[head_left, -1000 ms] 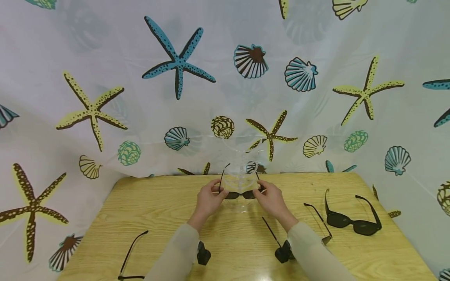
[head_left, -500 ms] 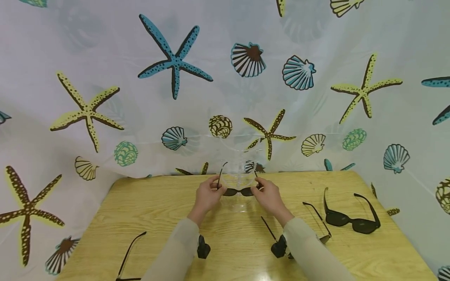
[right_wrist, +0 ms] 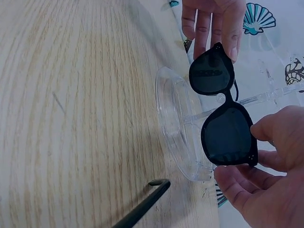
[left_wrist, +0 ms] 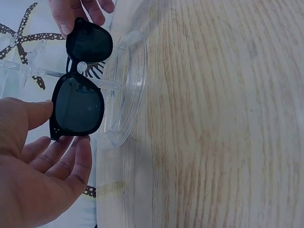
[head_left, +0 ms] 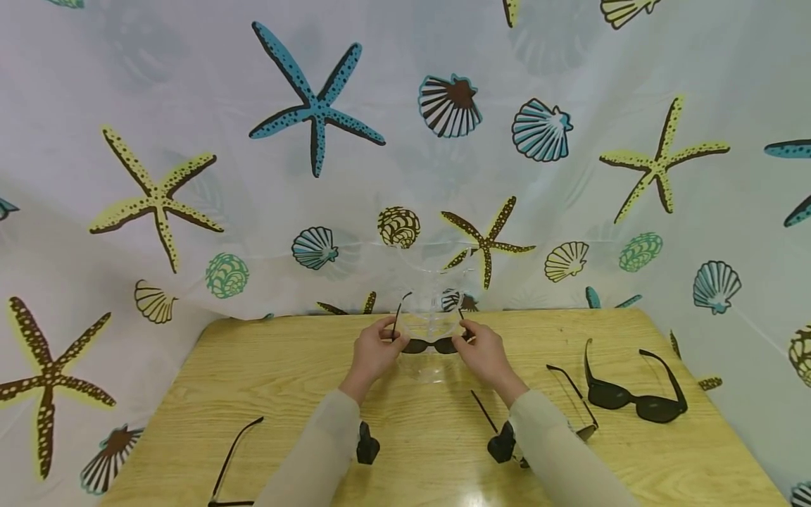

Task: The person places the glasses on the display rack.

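My left hand (head_left: 374, 352) and right hand (head_left: 488, 355) hold a pair of black sunglasses (head_left: 415, 346) by its two outer ends. Their temples are unfolded and point away from me. In the left wrist view, the thumb and fingers of the left hand (left_wrist: 33, 171) pinch one end of the sunglasses (left_wrist: 78, 107). The right hand (right_wrist: 270, 175) pinches the opposite end in the right wrist view. Directly behind the frame stands a clear display stand (left_wrist: 137, 80), with a round knob (left_wrist: 81, 67) beside the bridge. Whether the bridge rests on the stand, I cannot tell.
Open black sunglasses (head_left: 659, 409) lie at the table's right. Another pair (head_left: 588, 431) is partly hidden by my right forearm. Thin-framed glasses (head_left: 231, 458) lie lower left, cut off by the frame edge. A patterned curtain (head_left: 355, 211) hangs behind the wooden table (head_left: 285, 380).
Over the first half second both hands lifted the sunglasses slightly against the stand. Since then hands and sunglasses have stayed almost still. The head view has shifted a little.
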The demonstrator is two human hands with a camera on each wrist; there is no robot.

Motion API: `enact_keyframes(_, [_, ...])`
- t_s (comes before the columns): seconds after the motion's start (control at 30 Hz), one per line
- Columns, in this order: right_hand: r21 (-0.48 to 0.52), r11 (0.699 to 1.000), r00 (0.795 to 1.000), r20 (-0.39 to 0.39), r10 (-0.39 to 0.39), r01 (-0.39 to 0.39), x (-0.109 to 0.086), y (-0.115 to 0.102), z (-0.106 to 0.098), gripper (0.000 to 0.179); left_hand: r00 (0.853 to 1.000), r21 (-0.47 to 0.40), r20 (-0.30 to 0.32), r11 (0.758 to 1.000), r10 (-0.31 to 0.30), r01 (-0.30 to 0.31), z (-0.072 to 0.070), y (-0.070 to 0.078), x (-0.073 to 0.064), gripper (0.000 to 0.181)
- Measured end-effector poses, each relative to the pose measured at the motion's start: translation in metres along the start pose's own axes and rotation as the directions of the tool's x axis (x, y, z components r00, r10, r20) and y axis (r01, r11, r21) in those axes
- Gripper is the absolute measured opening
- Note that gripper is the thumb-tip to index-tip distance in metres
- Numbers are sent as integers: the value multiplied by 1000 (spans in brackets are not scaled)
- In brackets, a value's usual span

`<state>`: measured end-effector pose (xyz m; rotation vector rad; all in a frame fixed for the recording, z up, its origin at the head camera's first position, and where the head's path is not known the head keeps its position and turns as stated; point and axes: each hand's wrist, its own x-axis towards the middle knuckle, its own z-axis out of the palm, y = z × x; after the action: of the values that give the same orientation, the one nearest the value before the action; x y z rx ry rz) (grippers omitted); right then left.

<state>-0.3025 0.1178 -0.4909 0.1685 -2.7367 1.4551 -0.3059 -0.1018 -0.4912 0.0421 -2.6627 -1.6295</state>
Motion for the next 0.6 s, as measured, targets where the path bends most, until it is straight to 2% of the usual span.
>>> enact_keyframes(0.33, [6, 1000, 1000, 2, 6, -6, 0, 1, -1, 48, 1000, 21, -2, 1000, -14, 14, 2, 0, 2, 56])
enact_keyframes(0.6, [8, 1000, 1000, -1, 8, -8, 2, 3, 0, 48, 1000, 35, -1, 999, -3, 3, 1, 2, 1, 55])
